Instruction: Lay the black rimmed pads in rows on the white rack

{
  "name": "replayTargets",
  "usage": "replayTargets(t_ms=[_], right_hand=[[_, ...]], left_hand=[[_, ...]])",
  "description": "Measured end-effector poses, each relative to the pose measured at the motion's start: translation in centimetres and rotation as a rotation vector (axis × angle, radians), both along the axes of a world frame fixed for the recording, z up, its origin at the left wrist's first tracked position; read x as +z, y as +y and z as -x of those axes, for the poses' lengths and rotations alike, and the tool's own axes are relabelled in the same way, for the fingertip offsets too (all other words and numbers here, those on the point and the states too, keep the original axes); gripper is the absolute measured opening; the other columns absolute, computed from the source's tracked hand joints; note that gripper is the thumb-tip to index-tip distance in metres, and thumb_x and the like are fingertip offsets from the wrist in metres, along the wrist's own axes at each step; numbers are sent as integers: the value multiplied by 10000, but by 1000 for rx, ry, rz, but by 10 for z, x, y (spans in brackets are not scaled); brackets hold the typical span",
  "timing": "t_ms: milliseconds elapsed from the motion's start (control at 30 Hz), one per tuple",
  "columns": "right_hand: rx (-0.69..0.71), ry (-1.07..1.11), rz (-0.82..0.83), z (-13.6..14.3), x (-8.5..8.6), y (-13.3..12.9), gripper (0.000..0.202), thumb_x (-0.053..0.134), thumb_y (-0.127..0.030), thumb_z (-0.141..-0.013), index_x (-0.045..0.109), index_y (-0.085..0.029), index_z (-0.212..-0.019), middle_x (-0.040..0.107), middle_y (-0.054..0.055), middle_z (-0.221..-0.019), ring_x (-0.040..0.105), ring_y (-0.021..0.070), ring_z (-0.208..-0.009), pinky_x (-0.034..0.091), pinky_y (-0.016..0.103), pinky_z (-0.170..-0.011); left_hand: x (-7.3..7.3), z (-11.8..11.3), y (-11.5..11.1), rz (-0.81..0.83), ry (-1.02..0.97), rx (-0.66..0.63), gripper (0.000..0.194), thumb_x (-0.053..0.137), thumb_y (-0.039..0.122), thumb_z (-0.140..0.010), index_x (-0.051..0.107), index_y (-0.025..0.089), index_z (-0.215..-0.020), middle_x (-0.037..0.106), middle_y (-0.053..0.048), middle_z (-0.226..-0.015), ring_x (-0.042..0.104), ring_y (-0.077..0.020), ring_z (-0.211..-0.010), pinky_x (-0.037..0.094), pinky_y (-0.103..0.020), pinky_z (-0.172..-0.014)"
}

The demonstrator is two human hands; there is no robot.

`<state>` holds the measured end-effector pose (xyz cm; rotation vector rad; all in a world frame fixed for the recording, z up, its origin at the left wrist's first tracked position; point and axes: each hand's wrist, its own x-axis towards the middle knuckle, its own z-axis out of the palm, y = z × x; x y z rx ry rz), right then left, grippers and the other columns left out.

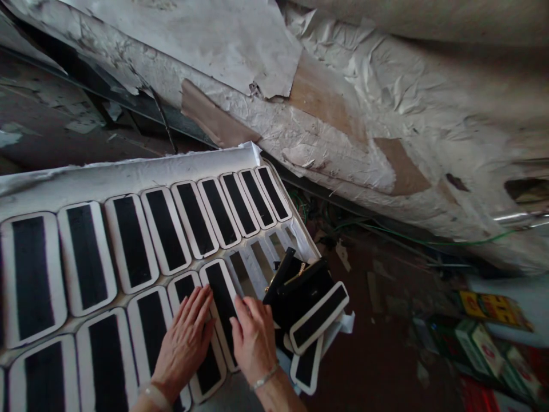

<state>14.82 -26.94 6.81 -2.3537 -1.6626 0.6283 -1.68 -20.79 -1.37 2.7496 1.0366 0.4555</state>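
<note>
Rows of flat, rounded white pieces, each with a black strip down its middle, cover a white-edged board (128,171). My left hand (186,337) lies flat over the near row, its fingers stretched out together across one of these pieces and its fingertips by the edge of a neighbouring piece (221,303). On that neighbour's right side rests my right hand (257,335), fingers slightly bent and thumb apart. Both palms face down, and neither hand grips anything that I can see. Beside my right hand is a black purse-like item (300,286) with gold-coloured metal bits.
Two loose white-and-black pieces, one on top (319,317) and one below (306,366), overlap at the board's right corner. A large paper-covered surface (343,120) slants behind. Green wire (429,241) runs below it. Printed boxes (484,343) stand at lower right.
</note>
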Motion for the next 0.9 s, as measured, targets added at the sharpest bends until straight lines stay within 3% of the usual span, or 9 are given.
replayTargets(t_ms=[133, 233, 400, 500, 600, 667, 767, 833, 900], right_hand=[[47, -150, -77, -81, 9, -58, 416, 476, -116, -919, 519, -166, -1330, 625, 128, -1151, 596, 265, -1009, 529, 465, -870], [129, -248, 9, -148, 14, -92, 597, 523, -81, -873, 406, -190, -1449, 545, 144, -1329, 551, 279, -1149, 516, 470, -955], [309, -342, 190, -222, 19, -97, 1030, 739, -103, -682, 208, -279, -1547, 232, 100, -1614, 308, 329, -1431, 359, 600, -1122], [517, -332, 202, -239, 14, -91, 1192, 838, -143, -562, 190, -301, -1551, 199, 105, -1623, 228, 352, -1472, 331, 638, -1131], [668, -330, 174, -244, 4, -93, 1208, 870, -157, -524, 235, -292, -1543, 245, 147, -1598, 305, 387, -1436, 404, 635, -1081], [726, -352, 120, -248, 0, -97, 1128, 837, -137, -557, 284, -258, -1532, 272, 185, -1579, 348, 409, -1408, 466, 610, -1034], [837, -334, 64, -261, 0, -103, 959, 730, -118, -613, 371, -199, -1499, 286, 208, -1566, 339, 436, -1403, 497, 603, -1005], [927, -276, 23, -275, 6, -104, 804, 638, -120, -660, 461, -174, -1443, 365, 165, -1542, 366, 405, -1398, 490, 591, -1028], [987, -199, -69, -289, 15, -100, 641, 544, -100, -736, 538, -166, -1374, 499, 99, -1467, 441, 324, -1369, 491, 524, -1062]], left_hand=[[-1, -1, -2, 17, 21, -14, 685, 429, 456, -959, 303, 57, -1501, 327, -166, -1542, 289, -319, -1433, 213, -458, -1184], [-2, -1, -4, 19, 57, -29, 801, 461, 563, -921, 295, 37, -1502, 324, -180, -1540, 285, -339, -1431, 183, -471, -1192], [11, -4, 3, -3, 76, -19, 780, 481, 606, -911, 395, 35, -1435, 381, -171, -1509, 334, -316, -1402, 178, -442, -1196], [26, -32, 1, 25, 65, 56, 685, 500, 568, -927, 441, 67, -1390, 423, -153, -1481, 368, -290, -1378, 222, -448, -1177], [35, -87, -18, 98, 53, 70, 686, 545, 522, -912, 405, 75, -1414, 330, -152, -1541, 288, -304, -1425, 305, -458, -1128], [37, -128, -36, 219, 32, 75, 625, 599, 495, -879, 455, 116, -1354, 281, -146, -1564, 264, -330, -1434, 331, -502, -1109], [40, -173, -55, 509, -70, 166, 592, 610, 395, -875, 434, 79, -1344, 448, -170, -1437, 403, -310, -1334, 381, -481, -1072], [46, -184, -58, 812, -110, 313, 413, 584, 342, -877, 505, 96, -1200, 576, -152, -1233, 524, -294, -1158, 431, -461, -977], [52, -182, -53, 1157, -185, 435, 334, 579, 399, -877, 516, 130, -1065, 618, -116, -1067, 578, -262, -993, 457, -420, -884]])
